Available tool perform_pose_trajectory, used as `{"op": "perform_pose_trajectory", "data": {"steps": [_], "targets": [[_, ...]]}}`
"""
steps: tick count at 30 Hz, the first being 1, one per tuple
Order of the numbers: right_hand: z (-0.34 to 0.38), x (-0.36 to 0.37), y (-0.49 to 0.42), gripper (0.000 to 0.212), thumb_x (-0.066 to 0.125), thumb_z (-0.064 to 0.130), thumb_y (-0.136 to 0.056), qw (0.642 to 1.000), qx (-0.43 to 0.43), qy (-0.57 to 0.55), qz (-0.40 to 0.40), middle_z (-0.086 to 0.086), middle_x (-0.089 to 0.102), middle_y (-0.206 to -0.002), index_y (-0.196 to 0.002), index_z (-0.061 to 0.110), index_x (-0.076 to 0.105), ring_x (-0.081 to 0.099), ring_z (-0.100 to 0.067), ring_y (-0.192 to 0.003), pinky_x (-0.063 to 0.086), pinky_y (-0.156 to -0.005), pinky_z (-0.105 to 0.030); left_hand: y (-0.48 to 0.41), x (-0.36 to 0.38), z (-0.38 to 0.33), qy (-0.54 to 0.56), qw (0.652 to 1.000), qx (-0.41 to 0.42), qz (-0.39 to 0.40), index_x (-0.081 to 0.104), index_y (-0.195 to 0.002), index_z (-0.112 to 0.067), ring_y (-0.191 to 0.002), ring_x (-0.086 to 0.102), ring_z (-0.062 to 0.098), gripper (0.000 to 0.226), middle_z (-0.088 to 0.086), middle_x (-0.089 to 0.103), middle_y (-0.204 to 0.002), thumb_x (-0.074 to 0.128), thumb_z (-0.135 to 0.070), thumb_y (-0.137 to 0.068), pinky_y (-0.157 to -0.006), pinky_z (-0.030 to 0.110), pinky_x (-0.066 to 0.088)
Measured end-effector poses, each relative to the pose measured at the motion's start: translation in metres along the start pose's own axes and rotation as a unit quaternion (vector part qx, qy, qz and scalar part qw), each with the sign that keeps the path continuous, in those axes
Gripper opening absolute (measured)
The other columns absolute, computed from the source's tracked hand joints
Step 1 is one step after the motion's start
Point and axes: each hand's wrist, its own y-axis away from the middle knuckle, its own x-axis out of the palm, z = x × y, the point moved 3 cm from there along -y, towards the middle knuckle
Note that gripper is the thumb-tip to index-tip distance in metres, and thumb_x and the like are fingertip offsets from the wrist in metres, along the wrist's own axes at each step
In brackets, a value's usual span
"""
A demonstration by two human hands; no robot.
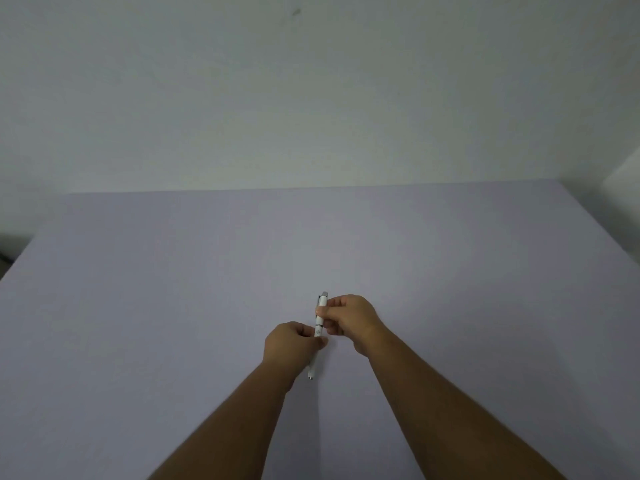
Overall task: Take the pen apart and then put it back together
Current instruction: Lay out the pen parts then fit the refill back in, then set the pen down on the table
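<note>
Above the middle of the lavender surface (138, 306), the left hand (292, 344) had its fingers closed round the white pen's (320, 323) lower barrel, steadying it; farther off, the right hand (349, 318) pinched the clip end, probably to twist the halves apart.

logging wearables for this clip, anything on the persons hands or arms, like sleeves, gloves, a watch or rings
Nothing worn that shows. The left hand and right hand are bare, with no gloves, and no rings can be made out. Both forearms are uncovered down to the frame's bottom edge: no sleeves, watch or bands.
</note>
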Motion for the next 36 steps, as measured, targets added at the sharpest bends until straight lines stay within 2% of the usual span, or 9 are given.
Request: {"op": "perform_pose_trajectory", "data": {"steps": [2,5,8,10,14,20,24,32,36], "targets": [[-0.003,-0.004,-0.003,0.011,0.069,0.019,-0.081,1.0,-0.004,0.016,-0.014,-0.005,0.068,-0.074,-0.084,0.008,0.069,0.06,-0.013,-0.062,0.056,-0.061,-0.024,-0.004,0.001,0.002,-0.005,1.0,-0.005,0.002,0.068,-0.071,-0.019,-0.064,0.058,0.016,0.007,-0.001,0.065,-0.069,0.074,-0.02,-0.074,-0.072,0.034,0.054],[-0.003,-0.023,-0.011,0.022,0.058,0.022,-0.085,0.987,-0.031,0.093,-0.124,-0.012,0.069,-0.082,-0.089,0.004,0.07,0.061,-0.021,-0.07,0.055,-0.078,-0.039,-0.011,0.005,0.006,-0.002,1.0,-0.02,0.003,0.068,-0.073,-0.017,-0.062,0.06,0.016,0.008,0.001,0.066,-0.07,0.076,-0.02,-0.072,-0.074,0.034,0.058],[-0.005,-0.046,-0.014,0.02,0.049,0.014,-0.087,0.941,-0.048,0.27,-0.199,-0.015,0.069,-0.091,-0.083,0.005,0.067,0.063,-0.031,-0.092,0.046,-0.074,-0.03,-0.019,0.012,0.008,-0.007,1.0,-0.024,0.002,0.068,-0.068,-0.02,-0.06,0.06,0.016,0.01,0.0,0.066,-0.068,0.077,-0.02,-0.072,-0.075,0.035,0.059],[-0.013,-0.053,-0.014,0.015,0.05,0.013,-0.085,0.927,-0.033,0.318,-0.197,-0.012,0.068,-0.092,-0.083,0.011,0.065,0.063,-0.03,-0.094,0.039,-0.069,-0.024,-0.025,0.016,0.01,-0.02,0.999,-0.023,-0.01,0.066,-0.064,-0.024,-0.061,0.061,0.014,0.013,-0.003,0.066,-0.068,0.076,-0.022,-0.072,-0.071,0.033,0.058],[-0.031,-0.054,-0.014,0.02,0.055,0.018,-0.079,0.915,-0.006,0.355,-0.194,-0.013,0.065,-0.096,-0.094,0.006,0.061,0.061,-0.03,-0.089,0.044,-0.068,-0.027,-0.035,0.023,0.016,-0.041,0.998,-0.024,-0.036,0.067,-0.071,-0.024,-0.06,0.057,0.007,0.009,-0.009,0.064,-0.066,0.075,-0.028,-0.072,-0.053,0.021,0.043],[-0.037,-0.04,-0.018,0.018,0.052,0.016,-0.083,0.903,-0.028,0.386,-0.189,-0.013,0.065,-0.102,-0.096,0.007,0.061,0.061,-0.031,-0.096,0.048,-0.076,-0.031,-0.043,0.031,0.022,-0.045,0.996,-0.028,-0.073,0.065,-0.083,-0.018,-0.069,0.058,0.013,0.019,-0.006,0.062,-0.072,0.076,-0.029,-0.072,-0.064,0.025,0.045],[-0.04,-0.027,-0.02,0.016,0.052,0.016,-0.083,0.913,-0.044,0.367,-0.172,-0.011,0.066,-0.099,-0.093,0.009,0.062,0.061,-0.028,-0.093,0.046,-0.073,-0.029,-0.046,0.032,0.023,-0.01,0.995,-0.031,-0.091,0.057,-0.082,-0.021,-0.065,0.054,0.005,0.023,-0.01,0.057,-0.071,0.077,-0.024,-0.071,-0.052,0.02,0.041],[-0.042,-0.016,-0.02,0.012,0.054,0.017,-0.083,0.92,-0.048,0.355,-0.16,-0.007,0.066,-0.092,-0.089,0.011,0.062,0.052,-0.018,-0.072,0.041,-0.063,-0.025,-0.051,0.034,0.023,-0.027,0.994,-0.036,-0.096,0.054,-0.079,-0.022,-0.064,0.056,0.008,0.022,-0.006,0.059,-0.073,0.075,-0.025,-0.074,-0.05,0.022,0.044],[-0.043,-0.016,-0.019,0.011,0.055,0.017,-0.083,0.924,-0.051,0.345,-0.16,-0.006,0.066,-0.091,-0.089,0.011,0.061,0.053,-0.017,-0.071,0.041,-0.062,-0.025,-0.049,0.034,0.019,-0.045,0.994,-0.023,-0.092,0.053,-0.076,-0.023,-0.06,0.055,0.006,0.021,-0.006,0.059,-0.071,0.073,-0.022,-0.076,-0.029,0.012,0.036]]}}
